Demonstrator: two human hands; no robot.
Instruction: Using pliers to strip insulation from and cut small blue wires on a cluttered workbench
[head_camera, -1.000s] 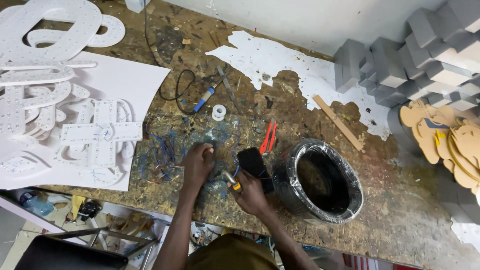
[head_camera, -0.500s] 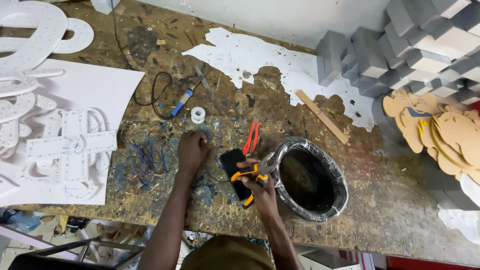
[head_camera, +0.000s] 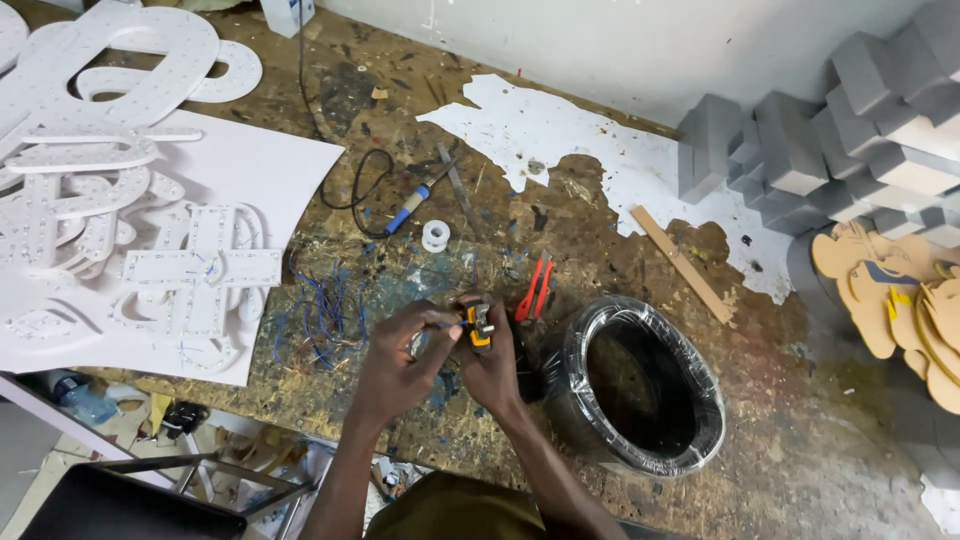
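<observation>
Gripping a small yellow-and-black hand tool (head_camera: 481, 326) upright, the right hand (head_camera: 492, 365) has its fingers closed around the tool's handles, while the left hand (head_camera: 398, 362) pinches a thin blue wire (head_camera: 447, 324) between thumb and forefinger and brings its end to the tool's head, just beside the right fingertips. Both hands hover close above the paint-spattered wooden tabletop (head_camera: 600, 230).

As a judgement, the work looks partly along: a loose scatter of short blue wire pieces (head_camera: 325, 315) lies just left of the left fingers (some seem to show bare copper ends), and one more piece is at the tool now. How many pieces remain to be handled cannot be told.

Just right of the right fingers lies a pair of red-handled cutters (head_camera: 536, 290), and beyond it a large coil of black cable wrapped in clear film (head_camera: 640, 385). Above the fingers sit a small white spool (head_camera: 435, 235) and a blue-handled soldering iron (head_camera: 408, 207). Well left of the hands lie white cut-out letter shapes studded with small lights (head_camera: 200, 270).

The tool's jaws are too small to make out, the wire's tip is hidden behind the fingers, and grey foam blocks (head_camera: 800, 150) are cut off at the right edge
</observation>
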